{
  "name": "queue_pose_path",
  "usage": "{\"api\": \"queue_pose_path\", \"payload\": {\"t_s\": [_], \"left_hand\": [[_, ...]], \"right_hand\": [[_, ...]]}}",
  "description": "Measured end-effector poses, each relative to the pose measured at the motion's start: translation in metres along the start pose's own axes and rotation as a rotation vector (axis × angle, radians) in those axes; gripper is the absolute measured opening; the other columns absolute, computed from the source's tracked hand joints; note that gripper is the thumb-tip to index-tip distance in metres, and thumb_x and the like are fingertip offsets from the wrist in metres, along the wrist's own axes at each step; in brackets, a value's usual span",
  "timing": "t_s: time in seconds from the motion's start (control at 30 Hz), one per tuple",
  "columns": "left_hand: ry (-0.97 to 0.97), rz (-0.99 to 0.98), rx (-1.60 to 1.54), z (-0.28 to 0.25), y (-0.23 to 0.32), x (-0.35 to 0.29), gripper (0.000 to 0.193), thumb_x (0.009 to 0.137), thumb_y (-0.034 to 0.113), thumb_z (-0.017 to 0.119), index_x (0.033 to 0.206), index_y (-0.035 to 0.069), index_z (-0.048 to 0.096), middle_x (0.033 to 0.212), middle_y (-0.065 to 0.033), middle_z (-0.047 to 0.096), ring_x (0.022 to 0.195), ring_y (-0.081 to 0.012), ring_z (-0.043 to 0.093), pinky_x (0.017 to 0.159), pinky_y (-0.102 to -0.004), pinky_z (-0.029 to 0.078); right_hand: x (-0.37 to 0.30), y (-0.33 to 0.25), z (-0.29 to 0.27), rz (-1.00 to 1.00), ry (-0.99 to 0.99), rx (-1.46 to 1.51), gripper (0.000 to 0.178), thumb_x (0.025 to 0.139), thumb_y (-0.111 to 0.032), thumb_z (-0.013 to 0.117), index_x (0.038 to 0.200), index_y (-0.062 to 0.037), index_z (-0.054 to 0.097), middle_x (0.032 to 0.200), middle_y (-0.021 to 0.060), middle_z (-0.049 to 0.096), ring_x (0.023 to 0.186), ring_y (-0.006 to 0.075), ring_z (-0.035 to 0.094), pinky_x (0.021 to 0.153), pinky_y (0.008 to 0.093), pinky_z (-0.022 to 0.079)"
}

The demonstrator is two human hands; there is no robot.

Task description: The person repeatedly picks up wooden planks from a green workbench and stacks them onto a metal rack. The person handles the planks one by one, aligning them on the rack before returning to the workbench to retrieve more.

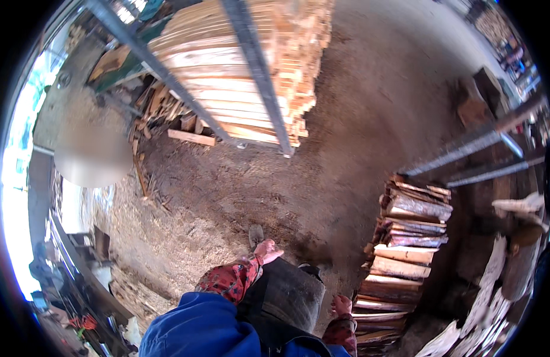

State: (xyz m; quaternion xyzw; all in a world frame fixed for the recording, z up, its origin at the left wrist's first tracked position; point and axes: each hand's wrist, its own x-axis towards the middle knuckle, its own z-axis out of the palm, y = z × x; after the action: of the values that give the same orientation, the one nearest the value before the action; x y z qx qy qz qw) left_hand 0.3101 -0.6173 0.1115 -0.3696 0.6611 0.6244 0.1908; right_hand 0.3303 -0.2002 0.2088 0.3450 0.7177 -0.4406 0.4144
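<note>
Your left hand (266, 250) hung loose and empty; your right hand (341, 306) hovered open, holding nothing, just beside the stacked split logs (406, 238) — a firm, square grip on one piece would have served best.

We're in a sawmill yard: sawn planks (239, 71) stacked high, bark slabs (406, 238) piled at right, sawdust floor (227, 196), offcuts (168, 110) by the stack's left edge.
</note>
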Motion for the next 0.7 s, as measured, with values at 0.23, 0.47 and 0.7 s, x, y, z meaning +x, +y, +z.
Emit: {"api": "queue_pose_path", "payload": {"t_s": [0.23,0.47,0.7], "left_hand": [[0.012,-0.056,0.41,-0.11,0.069,-0.05,0.056,0.066,0.049,0.071,0.092,-0.001,0.065,0.093,-0.0169,0.069,0.089,-0.0318,0.067,0.077,-0.0395,0.053],[0.356,-0.077,0.353,-0.247,0.044,-0.049,0.05,0.068,0.05,0.066,0.08,0.002,0.068,0.072,-0.0201,0.066,0.075,-0.0341,0.068,0.066,-0.0426,0.053],[0.598,-0.119,0.059,-0.335,0.02,-0.076,0.051,0.071,0.052,0.065,0.07,0.0,0.066,0.062,-0.0179,0.061,0.055,-0.0291,0.06,0.052,-0.0435,0.046]], "right_hand": [[-0.014,-0.137,0.082,-0.256,0.062,-0.145,0.027,0.086,-0.024,0.06,0.096,0.0005,0.067,0.074,0.0047,0.064,0.061,0.0134,0.061,0.052,0.0278,0.05],[-0.015,-0.231,0.193,-0.316,-0.218,-0.238,0.018,0.086,-0.015,0.06,0.094,0.0003,0.064,0.071,0.0066,0.061,0.057,0.0154,0.057,0.05,0.0287,0.048],[-0.005,-0.324,0.271,-0.266,-0.306,-0.531,0.018,0.088,-0.016,0.061,0.095,-0.0007,0.066,0.069,0.0067,0.062,0.055,0.0155,0.059,0.048,0.0292,0.049]]}}
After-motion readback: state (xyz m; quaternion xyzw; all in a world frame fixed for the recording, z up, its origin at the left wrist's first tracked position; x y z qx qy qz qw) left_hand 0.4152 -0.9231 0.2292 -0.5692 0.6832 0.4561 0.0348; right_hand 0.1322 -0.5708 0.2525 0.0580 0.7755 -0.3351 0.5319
